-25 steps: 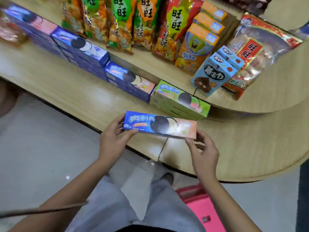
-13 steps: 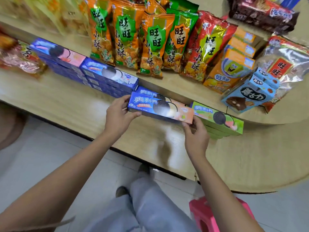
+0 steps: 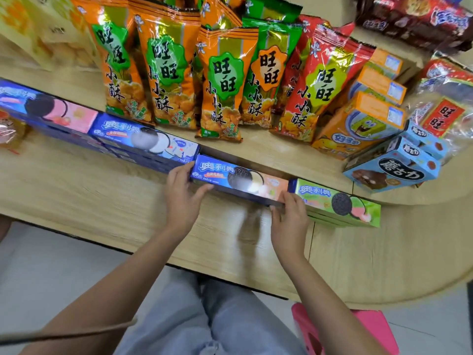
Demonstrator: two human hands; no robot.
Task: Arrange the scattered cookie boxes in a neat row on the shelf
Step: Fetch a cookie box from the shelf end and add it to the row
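Observation:
A blue and orange cookie box [image 3: 238, 176] lies in the row on the lower wooden shelf [image 3: 102, 196], on top of another like it. My left hand [image 3: 183, 193] grips its left end and my right hand [image 3: 289, 216] grips its right end. To its left stand a blue and white cookie box stack [image 3: 143, 142] and a blue and pink stack [image 3: 48, 108]. To its right lies a green cookie box stack [image 3: 337, 203], its end touching the held box.
Orange, green and red snack bags [image 3: 220, 80] stand on the upper shelf behind the row, with orange cartoon boxes [image 3: 363, 121] and light blue boxes [image 3: 394, 165] at the right. A pink stool [image 3: 378, 326] sits on the floor by my legs.
Both hands carried the blue and orange box from the shelf's front edge up into the row, between the blue-white stack and the green stack.

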